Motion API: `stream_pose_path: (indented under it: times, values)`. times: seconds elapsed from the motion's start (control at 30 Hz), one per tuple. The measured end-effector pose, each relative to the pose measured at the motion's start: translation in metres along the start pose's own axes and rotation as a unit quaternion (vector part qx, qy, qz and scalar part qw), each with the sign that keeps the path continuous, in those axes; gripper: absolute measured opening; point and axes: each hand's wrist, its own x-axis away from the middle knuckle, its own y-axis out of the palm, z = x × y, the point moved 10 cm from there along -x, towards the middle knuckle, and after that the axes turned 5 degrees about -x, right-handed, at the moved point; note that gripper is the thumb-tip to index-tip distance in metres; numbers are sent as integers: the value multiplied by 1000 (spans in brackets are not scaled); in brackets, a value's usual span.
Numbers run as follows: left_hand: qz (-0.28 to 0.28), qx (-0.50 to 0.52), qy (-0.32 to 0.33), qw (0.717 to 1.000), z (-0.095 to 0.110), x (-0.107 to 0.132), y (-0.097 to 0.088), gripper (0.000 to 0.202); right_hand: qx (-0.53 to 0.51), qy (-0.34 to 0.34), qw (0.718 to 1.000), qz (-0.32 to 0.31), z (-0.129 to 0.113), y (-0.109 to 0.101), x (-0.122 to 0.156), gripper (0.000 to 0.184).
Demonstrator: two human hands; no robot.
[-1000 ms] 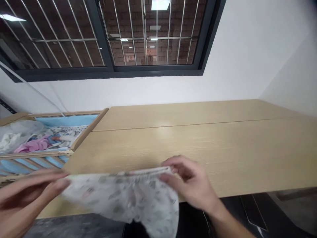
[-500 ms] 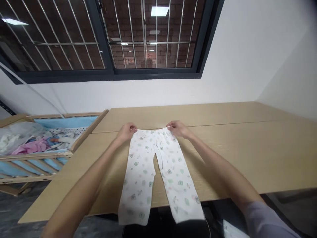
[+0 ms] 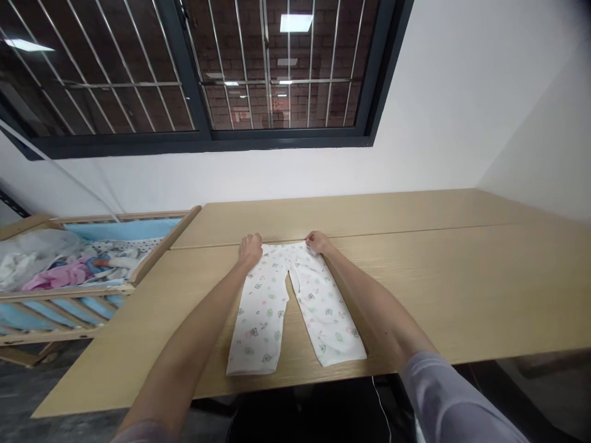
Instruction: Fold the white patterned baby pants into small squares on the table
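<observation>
A pair of white pants with a small green and pink print lies spread on the wooden table, waistband away from me and both legs towards me. My left hand is closed at the left end of the waistband. At the right end, my right hand pinches the other corner. The waistband is stretched between the two hands. Both leg hems rest on the tabletop, a little short of its front edge.
To the left stands a wooden crib with blue lining, holding pink and white cloths and a plastic bag. A barred window is in the wall behind the table. A white cable hangs below the front edge.
The pants have moved forward, away from me. Their legs hung over the front edge before and now lie flat on the table. Both hands reach farther and are slightly closer together.
</observation>
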Motion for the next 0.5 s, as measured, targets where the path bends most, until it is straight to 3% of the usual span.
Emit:
stream_pose_path:
  times: [0.1,0.17,0.3,0.37,0.5]
  values:
    - [15,-13,48,999,40,36,-10,37,4,-6,1000,-7,3,-6,-5,22]
    - [-10,-15,98,995,76,76,-2,37,3,-16,1000,-20,3,-9,-9,20]
    - [-124,-7,185,975,148,173,50,48,3,-29,997,-65,3,-5,-13,14]
    - [-178,-5,220,959,176,210,76,60,9,-28,997,-76,3,-2,-14,14]
    - [-227,-6,210,951,196,233,101,61,32,-24,997,-61,4,1,-13,16]
